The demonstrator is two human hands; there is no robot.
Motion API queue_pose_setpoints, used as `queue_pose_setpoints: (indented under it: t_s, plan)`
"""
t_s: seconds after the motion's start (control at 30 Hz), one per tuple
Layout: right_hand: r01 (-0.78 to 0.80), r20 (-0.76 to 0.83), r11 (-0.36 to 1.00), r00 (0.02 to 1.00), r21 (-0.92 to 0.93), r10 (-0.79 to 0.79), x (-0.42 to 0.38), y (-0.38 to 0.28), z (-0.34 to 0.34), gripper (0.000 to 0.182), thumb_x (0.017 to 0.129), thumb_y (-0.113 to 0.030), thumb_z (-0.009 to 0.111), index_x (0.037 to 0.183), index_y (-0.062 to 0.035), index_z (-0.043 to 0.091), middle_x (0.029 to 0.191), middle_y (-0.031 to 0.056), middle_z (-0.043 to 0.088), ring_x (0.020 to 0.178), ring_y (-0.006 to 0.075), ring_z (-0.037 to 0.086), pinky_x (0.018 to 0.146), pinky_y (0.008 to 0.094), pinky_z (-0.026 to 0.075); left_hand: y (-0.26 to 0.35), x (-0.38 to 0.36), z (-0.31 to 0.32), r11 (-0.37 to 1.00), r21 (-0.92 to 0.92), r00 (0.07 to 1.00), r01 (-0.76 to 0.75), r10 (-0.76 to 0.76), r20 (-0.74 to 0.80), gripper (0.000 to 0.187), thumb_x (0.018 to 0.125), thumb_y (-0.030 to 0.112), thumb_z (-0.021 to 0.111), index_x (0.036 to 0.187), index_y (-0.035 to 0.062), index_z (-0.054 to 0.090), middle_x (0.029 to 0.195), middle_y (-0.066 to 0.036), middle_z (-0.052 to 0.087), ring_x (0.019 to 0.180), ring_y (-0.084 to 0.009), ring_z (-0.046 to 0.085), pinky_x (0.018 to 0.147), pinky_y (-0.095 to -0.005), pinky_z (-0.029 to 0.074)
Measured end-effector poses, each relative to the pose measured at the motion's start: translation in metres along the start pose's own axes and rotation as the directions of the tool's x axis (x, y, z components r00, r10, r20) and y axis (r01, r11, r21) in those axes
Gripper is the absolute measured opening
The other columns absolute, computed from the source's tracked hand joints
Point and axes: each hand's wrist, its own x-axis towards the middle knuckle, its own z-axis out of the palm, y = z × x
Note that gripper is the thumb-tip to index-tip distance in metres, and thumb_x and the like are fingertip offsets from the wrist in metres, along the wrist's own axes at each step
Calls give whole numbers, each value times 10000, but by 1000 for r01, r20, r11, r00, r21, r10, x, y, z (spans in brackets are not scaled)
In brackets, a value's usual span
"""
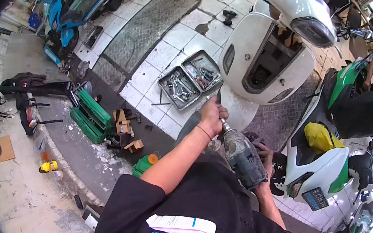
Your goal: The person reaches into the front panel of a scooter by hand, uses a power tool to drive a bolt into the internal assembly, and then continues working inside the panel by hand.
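A dark grey, worn impact wrench (243, 158) is held at an angle in front of my body, its nose pointing up toward the toolbox. My left hand (213, 115) is closed round the metal shaft (226, 125) at its nose. My right hand (264, 158) grips the wrench from the far side, with its fingers partly hidden by the tool's body. Just beyond my left hand lies an open toolbox (178, 89) with two halves full of sockets and small metal tools. A white scooter front panel (237, 69) stands past the wrench.
A white and green scooter (316, 168) with a yellow bag (321, 136) stands at the right; another person's arm (369, 76) shows behind it. To the left are a green cantilever toolbox (92, 115) and small cardboard boxes (122, 121). A blue scooter (67, 19) is parked at the back.
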Motion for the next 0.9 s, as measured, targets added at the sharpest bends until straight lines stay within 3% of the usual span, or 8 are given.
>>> queue_pose_setpoints:
  t_s: [0.03,0.07,0.2,0.27,0.33,0.53,0.67,0.9]
  plan:
    - [-352,143,832,936,428,323,-3,14,6,375,931,-285,456,1145,19,505,1102,95,556,1008,174,528,884,319,420,3,2,-10,998,-49,999,49,-50,-12,290,926,249,451,687,135,333,539,44,239,401,-68,237,342,-213,188]
    - [-613,392,386,764,689,513,0,9,11,458,973,-386,364,1142,17,500,1120,98,548,1021,179,522,889,328,419,6,-1,-12,1000,-5,998,19,-19,-55,305,928,253,442,675,135,320,531,51,229,401,-60,231,337,-208,173]
    - [-613,385,408,767,677,513,3,-5,34,611,973,-502,215,1135,14,498,1074,100,568,971,169,538,874,316,426,21,13,-24,998,-15,997,55,-56,-57,198,919,225,455,819,125,317,590,40,237,447,-62,246,358,-201,191]
    - [-742,502,156,576,652,645,-15,41,49,512,986,-431,273,1125,15,484,998,107,595,902,159,552,853,309,437,32,23,-24,996,-14,993,92,-93,-67,195,916,231,464,834,127,321,591,39,236,446,-63,246,358,-201,190]
    - [-774,526,86,503,628,686,-21,69,69,534,975,-455,274,1142,7,483,1012,105,595,910,173,556,848,316,444,42,39,-23,990,-21,987,141,-143,-73,188,912,246,478,878,132,332,593,35,236,446,-66,244,359,-200,185]
    - [-880,560,328,472,343,681,-3,116,154,608,940,-529,275,1193,-16,482,1053,102,593,933,215,570,836,336,465,107,125,-57,964,-27,946,266,-267,-184,200,930,263,468,847,130,344,598,32,250,450,-70,244,364,-203,188]
    - [-918,570,315,396,240,720,9,182,246,660,917,-578,276,1227,-32,481,1080,100,592,948,243,579,827,350,480,143,222,-126,950,25,898,311,-286,-334,225,937,276,461,830,126,331,600,28,257,454,-74,252,364,-205,189]
    - [-716,663,-455,15,530,749,35,245,403,596,702,-279,751,1124,14,448,995,145,617,919,216,586,807,367,473,181,365,-248,934,15,867,358,-326,-377,265,943,314,452,787,134,337,597,40,272,451,-62,253,367,-198,185]
